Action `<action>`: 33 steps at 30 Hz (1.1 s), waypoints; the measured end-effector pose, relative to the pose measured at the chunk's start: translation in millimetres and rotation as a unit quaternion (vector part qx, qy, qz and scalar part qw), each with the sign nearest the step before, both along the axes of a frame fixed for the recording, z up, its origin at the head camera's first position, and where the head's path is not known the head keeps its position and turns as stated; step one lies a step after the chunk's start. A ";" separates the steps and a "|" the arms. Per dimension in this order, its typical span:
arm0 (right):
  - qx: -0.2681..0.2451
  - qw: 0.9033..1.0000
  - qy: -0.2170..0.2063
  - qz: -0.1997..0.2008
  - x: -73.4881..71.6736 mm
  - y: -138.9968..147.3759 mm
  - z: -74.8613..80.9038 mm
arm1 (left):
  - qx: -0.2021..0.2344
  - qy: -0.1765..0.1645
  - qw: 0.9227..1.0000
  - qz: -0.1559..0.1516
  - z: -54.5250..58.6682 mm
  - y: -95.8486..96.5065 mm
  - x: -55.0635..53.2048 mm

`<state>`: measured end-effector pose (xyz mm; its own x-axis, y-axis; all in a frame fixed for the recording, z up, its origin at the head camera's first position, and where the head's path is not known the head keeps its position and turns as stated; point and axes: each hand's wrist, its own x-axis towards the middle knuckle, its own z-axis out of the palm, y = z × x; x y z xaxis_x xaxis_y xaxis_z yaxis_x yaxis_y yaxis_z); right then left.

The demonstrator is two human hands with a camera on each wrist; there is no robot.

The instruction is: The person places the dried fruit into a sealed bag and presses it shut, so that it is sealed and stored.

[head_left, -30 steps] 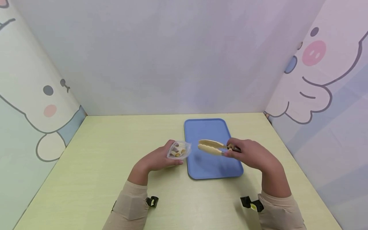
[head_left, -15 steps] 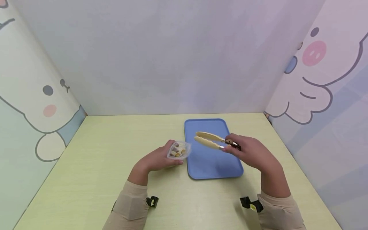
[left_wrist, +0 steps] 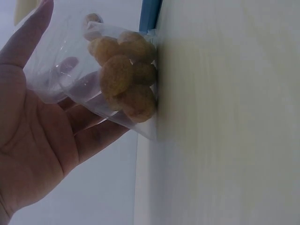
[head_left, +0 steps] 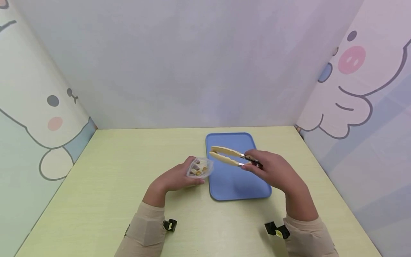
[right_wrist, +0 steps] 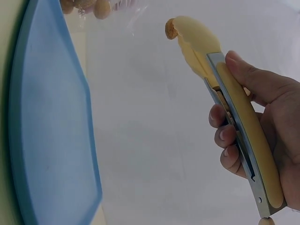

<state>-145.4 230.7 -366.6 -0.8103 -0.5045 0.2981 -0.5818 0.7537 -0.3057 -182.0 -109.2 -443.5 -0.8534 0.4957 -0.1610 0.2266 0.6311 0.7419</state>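
My left hand [head_left: 179,176] holds a clear plastic bag [head_left: 208,167] upright on the table, thumb and fingers around its open top. Several round brown balls [left_wrist: 117,75] lie in the bottom of the bag, their kind unclear. In my right hand [head_left: 273,169] is a pair of tongs [right_wrist: 248,136] with metal arms and cream-coloured scalloped tips. At those tips, one small brown ball [right_wrist: 171,29] is pinched, as the right wrist view shows. The tongs' ends hang above the tray's left edge, just up and right of the bag's mouth in the head view.
A blue rectangular tray [head_left: 237,185] lies on the pale yellow table [head_left: 128,153], close to the bag's right side. Behind the table stands a plain pale wall [head_left: 199,71], with cartoon-printed panels at left and right. A black strap piece [head_left: 170,225] sits at each sleeve.
My right hand has raised the tongs and carried them leftward, from over the middle of the tray toward the bag. The left hand and the bag have stayed in place.
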 end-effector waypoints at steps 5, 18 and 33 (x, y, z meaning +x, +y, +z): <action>0.002 1.000 0.011 0.007 -0.6 -4.6 -1.0 | 0.005 0.002 1.000 -0.003 -0.1 -0.7 -0.2; 0.004 0.999 0.033 0.015 -0.4 -9.5 -2.7 | 0.003 0.000 1.000 -0.003 -0.1 -1.0 0.0; 0.015 1.000 0.010 0.012 0.0 -15.0 -3.4 | 0.011 0.003 1.000 -0.010 -0.9 -0.4 -0.3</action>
